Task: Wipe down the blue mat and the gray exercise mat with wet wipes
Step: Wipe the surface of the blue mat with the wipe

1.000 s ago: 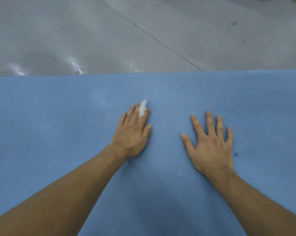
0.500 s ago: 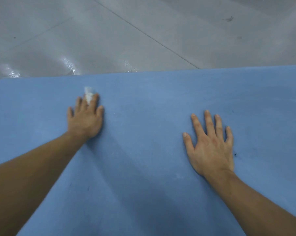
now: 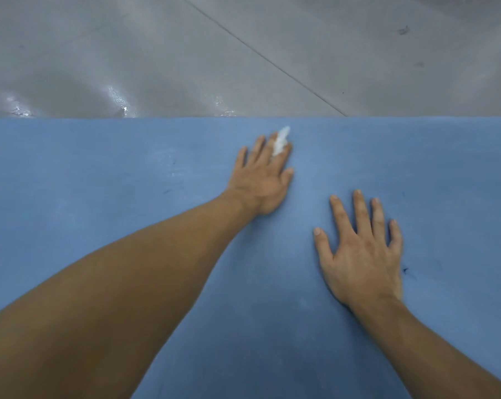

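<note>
The blue mat (image 3: 94, 203) fills the lower two thirds of the frame, its far edge running straight across below the gray floor (image 3: 157, 47). The left hand (image 3: 262, 180) lies palm down at upper centre, near that edge, with straight fingers pressing a white wet wipe (image 3: 281, 141) onto the mat. A tip of the wipe pokes out between two fingers. The right hand (image 3: 361, 254) rests flat at centre right, fingers spread wide and holding nothing, just beside a small dark scuff (image 3: 406, 271).
</note>
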